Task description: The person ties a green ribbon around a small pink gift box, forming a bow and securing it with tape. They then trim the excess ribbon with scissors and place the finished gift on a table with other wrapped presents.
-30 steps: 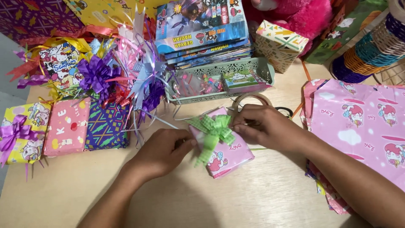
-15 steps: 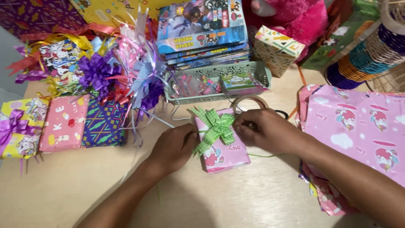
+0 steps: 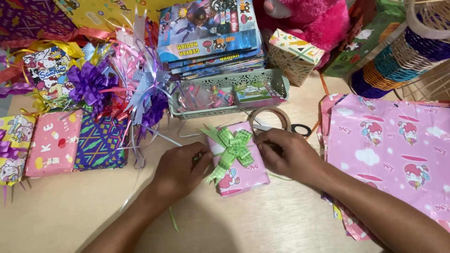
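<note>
A small pink-wrapped gift (image 3: 241, 171) lies on the tabletop (image 3: 281, 225), topped by a green ribbon bow (image 3: 232, 149). The left hand (image 3: 180, 168) presses its curled fingers against the gift's left edge, while the right hand (image 3: 290, 154) pinches closed at its right edge, just below a tape roll (image 3: 269, 119).

The scissors (image 3: 300, 129) lie mostly hidden behind the tape roll (image 3: 269, 119); the right-hand fingers (image 3: 267, 146) perhaps cover ribbon.
</note>
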